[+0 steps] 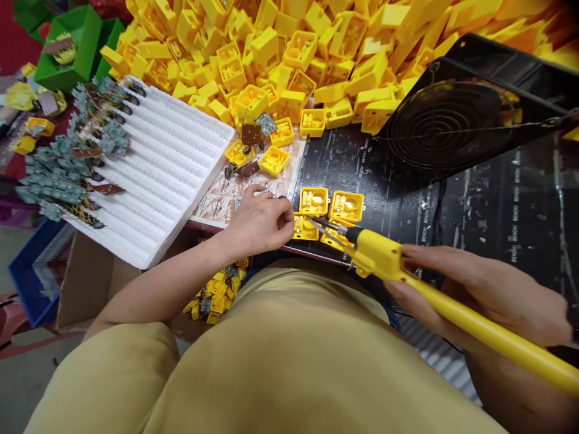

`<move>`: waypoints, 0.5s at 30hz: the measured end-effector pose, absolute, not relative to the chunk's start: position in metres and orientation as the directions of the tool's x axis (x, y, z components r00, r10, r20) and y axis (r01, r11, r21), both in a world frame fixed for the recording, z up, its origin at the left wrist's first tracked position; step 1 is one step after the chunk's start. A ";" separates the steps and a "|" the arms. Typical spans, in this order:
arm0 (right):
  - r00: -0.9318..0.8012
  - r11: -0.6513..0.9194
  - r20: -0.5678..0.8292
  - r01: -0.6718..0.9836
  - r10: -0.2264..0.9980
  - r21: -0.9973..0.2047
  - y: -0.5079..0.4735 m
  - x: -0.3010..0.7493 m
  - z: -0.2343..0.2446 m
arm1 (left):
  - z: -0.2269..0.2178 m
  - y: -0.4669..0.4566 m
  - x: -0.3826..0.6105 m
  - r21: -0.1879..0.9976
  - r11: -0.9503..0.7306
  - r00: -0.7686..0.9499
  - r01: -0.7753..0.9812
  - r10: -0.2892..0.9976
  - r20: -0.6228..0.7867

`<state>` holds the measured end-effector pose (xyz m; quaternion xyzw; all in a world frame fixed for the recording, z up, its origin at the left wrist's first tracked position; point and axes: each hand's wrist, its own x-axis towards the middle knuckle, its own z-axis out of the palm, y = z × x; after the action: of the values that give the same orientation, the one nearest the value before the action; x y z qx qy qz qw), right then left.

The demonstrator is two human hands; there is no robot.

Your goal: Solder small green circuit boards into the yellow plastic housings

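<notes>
Across the counter (384, 211), a heap of yellow cases (280, 51) fills the far side, with a black fan (446, 126) right and a foam tray (174, 163) left. At the near edge, the right hand (488, 289) grips a soldering iron (380, 253), its tip at four open cases (346, 206); the left hand (257, 220) pinches thumb and finger together just beside them, on what I cannot tell.

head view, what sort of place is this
Probably an electronics assembly workshop: a heap of yellow plastic cases, wired parts on a white ribbed tray, and a yellow handheld tool in the right hand.
</notes>
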<state>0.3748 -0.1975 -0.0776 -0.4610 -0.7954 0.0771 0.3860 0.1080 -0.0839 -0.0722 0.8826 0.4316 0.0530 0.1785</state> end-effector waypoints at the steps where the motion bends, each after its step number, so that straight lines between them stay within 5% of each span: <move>1: -0.305 0.611 0.572 0.633 0.762 -0.476 -0.195 0.371 -0.076 | -0.072 -0.083 0.108 0.350 -0.571 0.627 0.742 0.776 -0.062; 15: -0.464 0.720 0.572 0.581 0.676 -0.379 -0.180 0.359 -0.054 | -0.071 -0.080 0.112 0.329 -0.598 0.653 0.731 0.753 -0.082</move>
<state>0.3594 -0.1801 -0.0536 -0.3682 -0.8532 0.0653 0.3636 0.1119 -0.0798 -0.0709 0.8932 0.4154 0.0328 0.1688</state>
